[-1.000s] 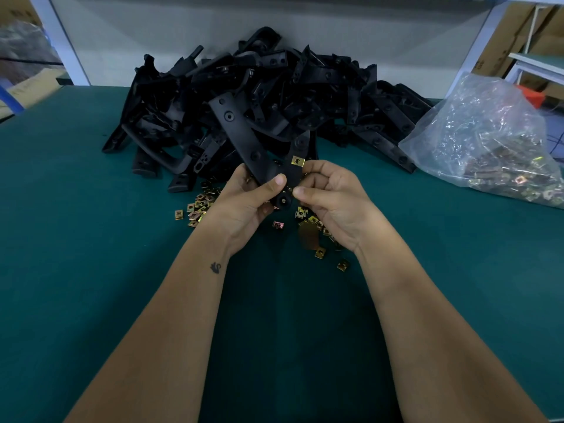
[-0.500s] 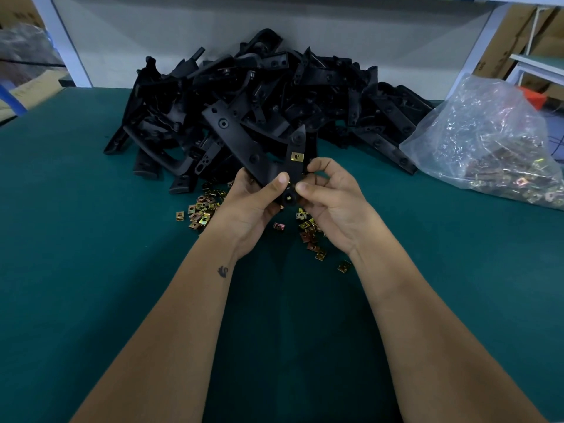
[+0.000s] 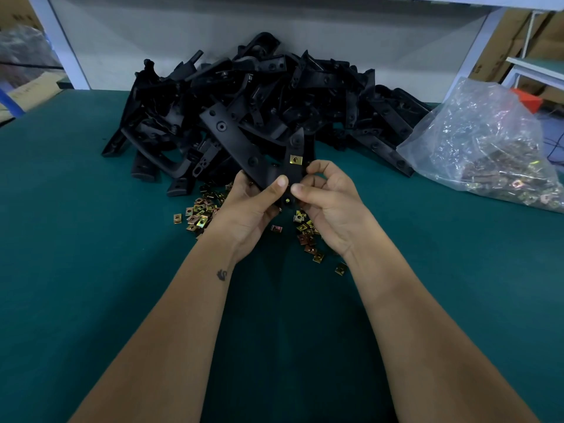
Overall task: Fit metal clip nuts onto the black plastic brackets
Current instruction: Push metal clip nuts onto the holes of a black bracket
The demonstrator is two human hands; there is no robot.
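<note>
I hold a black plastic bracket (image 3: 241,141) up over the green table; it is V-shaped, with a long arm rising left and a short arm rising right. My left hand (image 3: 250,206) grips it from below, thumb pressed on its front. My right hand (image 3: 326,203) pinches the bracket's lower end, thumb beside the left thumb. A gold metal clip nut (image 3: 295,159) sits on the short arm, just above my right fingers. Loose clip nuts (image 3: 200,215) lie scattered on the table beneath both hands.
A big heap of black brackets (image 3: 274,96) fills the table's back centre against a white wall. A clear plastic bag of clip nuts (image 3: 488,154) lies at the right. The green table (image 3: 91,270) stretches left and towards me. Cardboard boxes stand beyond both sides.
Both hands have lifted the bracket slightly and tilted it. My right fingers have slid down off the clip nut, which stays on the short arm.
</note>
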